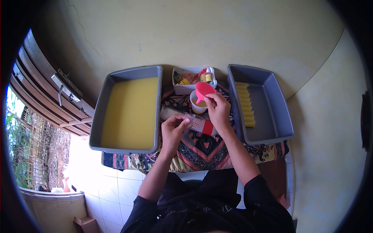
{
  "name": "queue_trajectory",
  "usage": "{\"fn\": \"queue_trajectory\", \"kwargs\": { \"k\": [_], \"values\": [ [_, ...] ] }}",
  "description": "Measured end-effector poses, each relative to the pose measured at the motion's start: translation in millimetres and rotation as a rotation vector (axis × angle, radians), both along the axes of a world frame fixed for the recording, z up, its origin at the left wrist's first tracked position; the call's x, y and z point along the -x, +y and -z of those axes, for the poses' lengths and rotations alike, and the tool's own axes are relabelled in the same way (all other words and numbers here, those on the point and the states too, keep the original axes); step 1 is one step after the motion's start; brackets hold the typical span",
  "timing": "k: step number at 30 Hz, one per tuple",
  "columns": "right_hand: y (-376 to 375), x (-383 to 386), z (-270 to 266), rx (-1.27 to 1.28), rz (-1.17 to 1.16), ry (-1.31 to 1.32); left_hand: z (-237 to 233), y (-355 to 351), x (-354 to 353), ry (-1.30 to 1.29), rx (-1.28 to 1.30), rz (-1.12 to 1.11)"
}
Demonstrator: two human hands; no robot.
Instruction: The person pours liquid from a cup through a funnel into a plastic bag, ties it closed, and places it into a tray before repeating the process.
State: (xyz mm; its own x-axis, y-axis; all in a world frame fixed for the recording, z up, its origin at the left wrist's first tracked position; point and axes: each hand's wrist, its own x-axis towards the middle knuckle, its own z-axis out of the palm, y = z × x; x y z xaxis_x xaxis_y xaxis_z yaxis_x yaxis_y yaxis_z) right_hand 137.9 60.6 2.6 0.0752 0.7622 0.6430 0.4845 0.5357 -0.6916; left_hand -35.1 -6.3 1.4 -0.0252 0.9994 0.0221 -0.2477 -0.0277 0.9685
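Observation:
My right hand [218,109] grips a pink funnel [203,89] by its rim, tilted over a white cup [199,110] with yellowish liquid in it. Lower and to the left, my left hand [173,127] pinches a small clear plastic bag [190,117] between thumb and fingers. The bag's lower part hangs down and is hard to make out against the cloth. Behind it, a plastic pack with a red and white label [203,126] lies on the patterned cloth [200,149].
A grey basin [158,116] at left holds a wide pool of yellow liquid. In the right grey basin [274,106] lies a row of yellow filled tubes [244,105]. A white box [189,89] with small bottles stands behind the cup, near the wall. An open wooden door [54,89] is at far left.

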Motion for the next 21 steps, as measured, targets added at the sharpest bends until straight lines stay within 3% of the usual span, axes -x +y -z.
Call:
{"fn": "queue_trajectory", "kwargs": {
  "k": [10,21],
  "values": [
    [-38,-16,-40,0.044,-0.225,0.526,7,17,-10,0.082,-0.046,-0.006],
    [-59,-25,-41,0.142,-0.275,0.575,8,13,-18,0.092,-0.062,0.028]
  ]
}}
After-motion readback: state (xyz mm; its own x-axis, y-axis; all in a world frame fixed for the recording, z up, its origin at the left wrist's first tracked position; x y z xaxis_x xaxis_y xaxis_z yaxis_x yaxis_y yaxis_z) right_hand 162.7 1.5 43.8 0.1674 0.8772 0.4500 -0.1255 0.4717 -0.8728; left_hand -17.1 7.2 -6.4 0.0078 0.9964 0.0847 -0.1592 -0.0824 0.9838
